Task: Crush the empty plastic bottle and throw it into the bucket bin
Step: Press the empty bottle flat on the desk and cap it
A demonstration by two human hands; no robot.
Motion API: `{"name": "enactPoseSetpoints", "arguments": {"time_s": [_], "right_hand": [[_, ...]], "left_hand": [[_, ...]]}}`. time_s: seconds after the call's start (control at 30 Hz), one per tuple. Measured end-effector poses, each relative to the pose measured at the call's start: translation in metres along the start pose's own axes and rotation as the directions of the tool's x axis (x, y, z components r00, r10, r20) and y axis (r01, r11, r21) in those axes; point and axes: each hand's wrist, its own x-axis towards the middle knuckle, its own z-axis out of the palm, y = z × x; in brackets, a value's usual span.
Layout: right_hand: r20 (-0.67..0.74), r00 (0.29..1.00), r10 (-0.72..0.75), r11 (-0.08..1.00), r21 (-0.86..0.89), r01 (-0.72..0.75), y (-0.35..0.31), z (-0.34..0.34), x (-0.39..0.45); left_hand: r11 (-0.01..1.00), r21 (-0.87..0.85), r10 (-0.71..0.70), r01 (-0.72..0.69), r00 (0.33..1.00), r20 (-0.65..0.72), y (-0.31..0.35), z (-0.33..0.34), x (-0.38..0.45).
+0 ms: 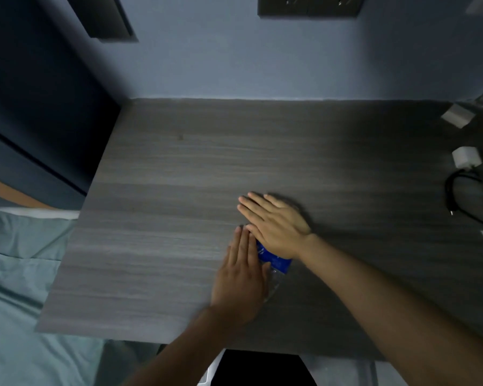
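Both hands, left [239, 277] and right [276, 225], pressed flat on bottle [275, 260] lying on surface [165, 218]; fingers extended straight, gripping nothing.

Dim, bluish light; the counter [179, 168] darkens toward the right. Wide-angle bending warps the edges, and the corners look soft and blurred.

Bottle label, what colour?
Blue, with white print, on the bottle under both hands; head view.
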Motion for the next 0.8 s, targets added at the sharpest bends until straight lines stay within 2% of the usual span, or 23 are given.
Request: {"name": "enactPoseSetpoints", "arguments": {"time_s": [0.2, 0.3, 0.37, 0.5, 0.57, 0.7, 0.77, 0.8], "right_hand": [[-0.011, 1.0, -0.013, 1.0, -0.017, 0.013, 0.002, -0.001, 0.001], [-0.003, 1.0, -0.013, 1.0, -0.015, 0.013, 0.001, -0.003, -0.002], [-0.019, 1.0, -0.005, 1.0, -0.03, 0.004, 0.0, -0.003, -0.004], [-0.041, 0.997, 0.058, 0.996, -0.068, -0.06, -0.004, -0.002, -0.005], [-0.046, 0.998, 0.032, 0.998, -0.058, -0.035, -0.005, 0.0, -0.003], [-0.052, 0.998, 0.027, 0.998, -0.059, -0.03, -0.003, -0.002, -0.004], [-0.048, 0.999, 0.003, 1.0, -0.026, -0.005, -0.002, 0.001, -0.004], [-0.047, 0.999, -0.002, 1.0, -0.016, 0.001, -0.001, 0.002, -0.003]], "left_hand": [[0.999, -0.021, 0.043, -0.042, 0.996, 0.08, -0.005, -0.001, 0.002], [0.994, 0.076, 0.078, -0.084, 0.994, 0.078, -0.007, -0.006, -0.002], [0.986, 0.166, 0.023, -0.035, 0.997, 0.076, -0.002, -0.011, -0.004], [0.988, 0.154, 0.011, -0.021, 0.998, 0.066, 0.008, -0.005, -0.004], [0.989, 0.149, -0.011, 0.005, 0.999, 0.036, 0.007, -0.007, -0.003], [0.99, 0.084, 0.102, -0.111, 0.989, 0.108, -0.009, -0.012, 0.0], [0.972, 0.183, 0.142, -0.145, 0.989, 0.03, -0.014, -0.011, -0.001], [0.972, 0.195, 0.121, -0.13, 0.991, 0.056, -0.013, -0.014, -0.002]]}}
